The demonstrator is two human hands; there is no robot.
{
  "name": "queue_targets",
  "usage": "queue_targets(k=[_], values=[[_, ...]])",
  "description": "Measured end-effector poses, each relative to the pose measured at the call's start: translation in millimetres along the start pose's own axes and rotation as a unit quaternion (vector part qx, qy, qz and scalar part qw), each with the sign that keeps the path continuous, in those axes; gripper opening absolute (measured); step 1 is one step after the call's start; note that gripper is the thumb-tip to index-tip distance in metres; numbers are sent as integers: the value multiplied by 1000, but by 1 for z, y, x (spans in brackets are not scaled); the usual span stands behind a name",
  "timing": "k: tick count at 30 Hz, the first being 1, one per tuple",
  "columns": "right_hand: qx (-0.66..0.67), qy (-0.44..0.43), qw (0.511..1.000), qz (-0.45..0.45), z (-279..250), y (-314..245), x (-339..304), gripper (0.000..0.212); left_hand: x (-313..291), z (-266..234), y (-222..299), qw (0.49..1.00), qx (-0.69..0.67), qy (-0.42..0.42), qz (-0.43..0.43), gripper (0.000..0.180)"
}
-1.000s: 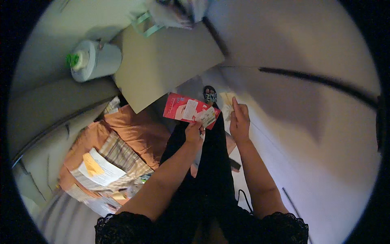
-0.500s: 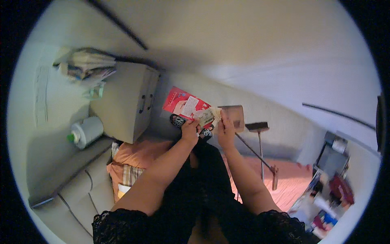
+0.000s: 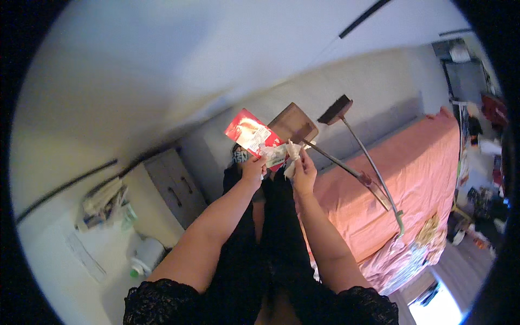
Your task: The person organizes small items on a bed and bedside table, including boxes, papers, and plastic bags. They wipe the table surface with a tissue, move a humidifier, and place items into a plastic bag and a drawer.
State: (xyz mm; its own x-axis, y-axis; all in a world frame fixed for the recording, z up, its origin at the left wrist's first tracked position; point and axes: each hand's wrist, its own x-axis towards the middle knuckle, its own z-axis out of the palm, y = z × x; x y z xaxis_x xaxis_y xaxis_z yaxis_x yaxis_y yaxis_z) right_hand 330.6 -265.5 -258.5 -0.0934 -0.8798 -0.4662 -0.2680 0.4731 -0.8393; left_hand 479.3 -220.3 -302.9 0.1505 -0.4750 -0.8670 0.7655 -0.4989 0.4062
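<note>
Both my hands are raised in front of me. My left hand (image 3: 254, 168) is closed on the near edge of a flat red printed packet (image 3: 245, 131) with a white label, which sticks out beyond my fingers. A pale, partly printed wrapper (image 3: 275, 154) stretches between the two hands, overlapping the packet's near end. Pinched in my right hand (image 3: 305, 172) is a crumpled cream strip (image 3: 293, 150); whether it is joined to the pale wrapper I cannot tell. Below the packet, a dark slipper (image 3: 239, 155) with white lettering shows on one foot.
A brown dustpan (image 3: 295, 122) with a long handle and a dark-bristled broom (image 3: 337, 109) lean against a bed with a pink sheet (image 3: 374, 168) at my right. To the left stand a grey cabinet (image 3: 176, 187) and a white jug (image 3: 148, 254) with a green cap. Clutter fills the far right.
My view has turned to the right, so the bed, broom and dustpan show more fully. Both hands keep their hold on the packet and the cream strip.
</note>
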Motion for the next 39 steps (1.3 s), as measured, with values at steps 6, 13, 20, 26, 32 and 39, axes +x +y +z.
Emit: queue_targets(k=[6,13,20,26,32,39], values=[[195,128,962,142,17,93,65,35,113,15,-19,961,273,-17,-28,14],[233,202,912,269,43,198,154,19,266,5,-87,775,609,46,164,23],[274,221,881,315,33,233,183,13,313,44,-108,674,724,53,135,31],[274,244,864,345,28,240,172,17,316,51,-109,659,735,32,155,30],[189,222,897,331,39,270,172,19,283,35,-87,663,729,28,168,27],[261,195,892,312,41,289,234,25,285,6,-79,714,682,18,154,28]])
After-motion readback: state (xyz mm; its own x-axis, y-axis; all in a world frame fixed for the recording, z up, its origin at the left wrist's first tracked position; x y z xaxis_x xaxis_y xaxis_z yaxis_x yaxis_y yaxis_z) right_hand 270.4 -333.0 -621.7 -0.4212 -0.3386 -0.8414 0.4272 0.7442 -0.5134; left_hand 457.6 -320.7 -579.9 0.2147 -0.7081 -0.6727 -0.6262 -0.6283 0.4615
